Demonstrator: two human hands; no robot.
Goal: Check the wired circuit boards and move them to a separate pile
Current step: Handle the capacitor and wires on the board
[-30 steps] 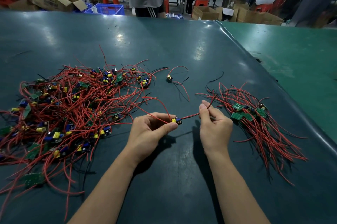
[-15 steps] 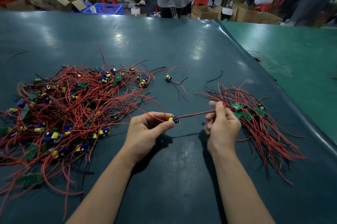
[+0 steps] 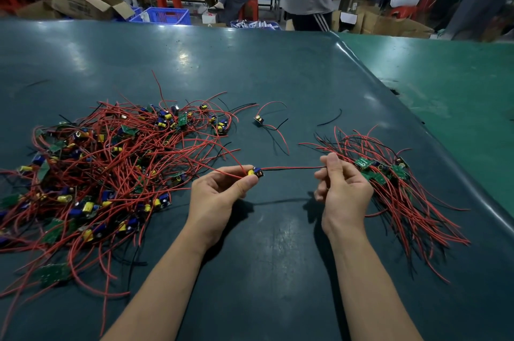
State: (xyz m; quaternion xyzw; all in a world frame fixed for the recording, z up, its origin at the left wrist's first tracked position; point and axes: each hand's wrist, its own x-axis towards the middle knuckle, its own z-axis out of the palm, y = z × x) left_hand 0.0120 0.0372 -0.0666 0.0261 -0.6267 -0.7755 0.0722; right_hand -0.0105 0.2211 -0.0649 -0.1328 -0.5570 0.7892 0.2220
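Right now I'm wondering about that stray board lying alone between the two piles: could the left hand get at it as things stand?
Probably not at once: the left hand is pinching a board. The lone board lies uncovered just beyond it, on bare table.

Left hand (image 3: 219, 196) pinches a small circuit board (image 3: 256, 173) with a yellow capacitor; right hand (image 3: 343, 187) pinches its red and black wires (image 3: 292, 168), stretched taut between the hands above the dark green desk (image 3: 278, 243). Large tangled pile of wired boards (image 3: 111, 162) lies left, smaller pile (image 3: 395, 187) right. One stray board (image 3: 258, 119) sits between them, farther back.
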